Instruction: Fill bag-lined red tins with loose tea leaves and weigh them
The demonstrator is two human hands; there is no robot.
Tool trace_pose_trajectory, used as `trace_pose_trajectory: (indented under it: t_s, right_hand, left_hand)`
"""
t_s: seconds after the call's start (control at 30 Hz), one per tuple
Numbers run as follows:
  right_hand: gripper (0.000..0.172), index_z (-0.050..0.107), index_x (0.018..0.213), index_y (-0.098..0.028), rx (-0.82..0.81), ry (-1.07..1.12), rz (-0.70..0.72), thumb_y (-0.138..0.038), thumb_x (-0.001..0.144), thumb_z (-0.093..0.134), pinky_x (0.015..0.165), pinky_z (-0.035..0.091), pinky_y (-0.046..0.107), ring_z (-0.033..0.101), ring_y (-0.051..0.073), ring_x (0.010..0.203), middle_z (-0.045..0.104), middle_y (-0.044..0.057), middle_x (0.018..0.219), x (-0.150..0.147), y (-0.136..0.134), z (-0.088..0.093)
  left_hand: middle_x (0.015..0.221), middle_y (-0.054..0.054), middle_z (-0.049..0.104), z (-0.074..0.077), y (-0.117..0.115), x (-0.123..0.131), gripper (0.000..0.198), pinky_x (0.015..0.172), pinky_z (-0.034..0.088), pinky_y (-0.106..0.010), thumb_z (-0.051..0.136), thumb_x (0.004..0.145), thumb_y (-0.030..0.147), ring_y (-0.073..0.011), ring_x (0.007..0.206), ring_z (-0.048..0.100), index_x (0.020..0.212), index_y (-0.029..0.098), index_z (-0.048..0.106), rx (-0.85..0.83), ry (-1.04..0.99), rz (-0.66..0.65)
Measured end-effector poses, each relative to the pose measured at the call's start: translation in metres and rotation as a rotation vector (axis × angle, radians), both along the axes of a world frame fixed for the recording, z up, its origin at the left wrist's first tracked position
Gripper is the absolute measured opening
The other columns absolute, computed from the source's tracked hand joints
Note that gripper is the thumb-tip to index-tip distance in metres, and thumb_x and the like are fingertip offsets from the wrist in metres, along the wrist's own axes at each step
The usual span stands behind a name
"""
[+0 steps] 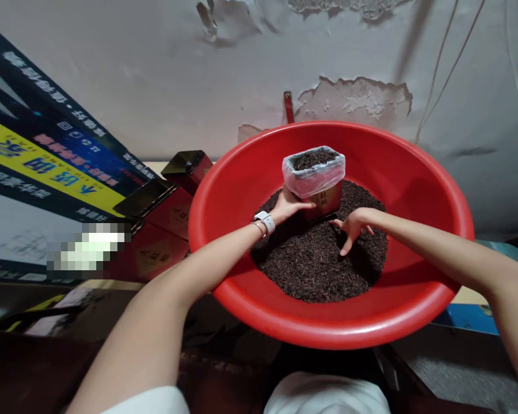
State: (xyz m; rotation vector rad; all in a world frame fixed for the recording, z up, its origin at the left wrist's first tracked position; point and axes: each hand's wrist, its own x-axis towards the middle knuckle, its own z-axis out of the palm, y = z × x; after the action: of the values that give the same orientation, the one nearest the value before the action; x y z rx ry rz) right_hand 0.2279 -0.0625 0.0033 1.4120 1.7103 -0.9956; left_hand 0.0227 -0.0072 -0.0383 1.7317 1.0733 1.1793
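Observation:
A large red basin point(418, 178) holds a heap of dark, dry loose tea leaves point(311, 270). Over the far part of the heap, my left hand point(288, 206) grips the left side of a red tea tin point(330, 198), its thumb across the front. A clear plastic bag lines the tin and is folded out over its rim point(315, 179). Dark leaves fill the tin close to the top. Just to the right and below the tin, my right hand point(353, 227) hangs over the leaves with its fingers apart, holding nothing. My left wrist wears a white-strapped watch.
Several red tins with dark shiny tops point(172, 213) stand left of the basin. Beyond them leans a large printed box point(56, 149). A wall with peeling paint point(354, 98) rises behind the basin, with thin cords point(440, 75) hanging at right.

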Motion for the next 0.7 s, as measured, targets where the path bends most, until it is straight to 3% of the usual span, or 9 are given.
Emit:
trace_pose_trajectory:
  t_s: [0.1,0.17,0.27,0.4,0.47,0.57,0.7]
  right_hand:
    - [0.146,-0.018,0.152,-0.020,0.144,0.122,0.090,-0.067,0.053,0.079,0.101,0.043,0.055,0.029,0.042,0.140,0.004,0.027,0.158,-0.008,-0.006,-0.007]
    - [0.144,-0.012,0.154,-0.016,0.251,0.172,0.151,-0.068,0.055,0.078,0.111,0.033,0.051,0.022,0.041,0.143,-0.002,0.027,0.158,-0.015,-0.011,-0.015]
    - [0.135,-0.001,0.156,-0.017,0.397,0.200,0.185,-0.071,0.058,0.075,0.113,0.025,0.056,0.013,0.045,0.144,-0.001,0.025,0.159,-0.025,-0.020,-0.028]
    - [0.104,0.016,0.155,-0.020,0.580,0.258,0.196,-0.079,0.076,0.048,0.106,0.024,0.070,0.006,0.042,0.146,0.003,0.019,0.161,-0.029,-0.028,-0.043]
    - [0.099,0.020,0.154,-0.017,0.643,0.303,0.215,-0.079,0.079,0.041,0.106,0.023,0.070,0.005,0.040,0.147,0.003,0.019,0.161,-0.028,-0.030,-0.050]
    - [0.098,0.021,0.154,-0.016,0.676,0.345,0.238,-0.078,0.080,0.043,0.108,0.024,0.067,0.008,0.040,0.146,0.009,0.020,0.160,-0.028,-0.031,-0.060]
    - [0.082,0.035,0.148,-0.014,0.798,0.343,0.295,-0.070,0.087,0.041,0.103,0.035,0.060,0.034,0.039,0.134,0.036,0.022,0.148,-0.029,-0.033,-0.065]
  left_hand:
    - [0.124,-0.016,0.061,0.006,0.001,0.001,0.092,0.102,0.045,-0.048,0.092,0.041,0.038,-0.0299,0.115,0.057,0.120,0.014,0.050,0.072,0.010,0.141]
    - [0.123,-0.016,0.061,0.010,0.003,0.001,0.091,0.101,0.045,-0.046,0.092,0.042,0.038,-0.0290,0.114,0.058,0.119,0.014,0.050,0.091,-0.010,0.190]
    - [0.121,-0.017,0.062,0.015,0.005,0.001,0.088,0.100,0.046,-0.045,0.091,0.044,0.037,-0.0287,0.112,0.059,0.117,0.013,0.049,0.075,-0.038,0.236]
    - [0.120,-0.018,0.061,0.023,0.004,0.001,0.087,0.098,0.048,-0.043,0.093,0.040,0.035,-0.0288,0.111,0.059,0.112,0.014,0.049,0.083,-0.055,0.310]
    - [0.118,-0.016,0.063,0.027,0.004,0.001,0.084,0.096,0.049,-0.042,0.093,0.040,0.035,-0.0286,0.109,0.060,0.109,0.015,0.050,0.084,-0.052,0.317]
    - [0.119,-0.015,0.062,0.032,0.004,0.002,0.085,0.098,0.048,-0.043,0.094,0.038,0.033,-0.0289,0.111,0.059,0.109,0.016,0.050,0.102,-0.030,0.341]
    - [0.119,-0.014,0.062,0.033,0.004,0.006,0.089,0.100,0.047,-0.045,0.094,0.036,0.027,-0.0298,0.113,0.058,0.112,0.017,0.049,0.084,-0.037,0.371]
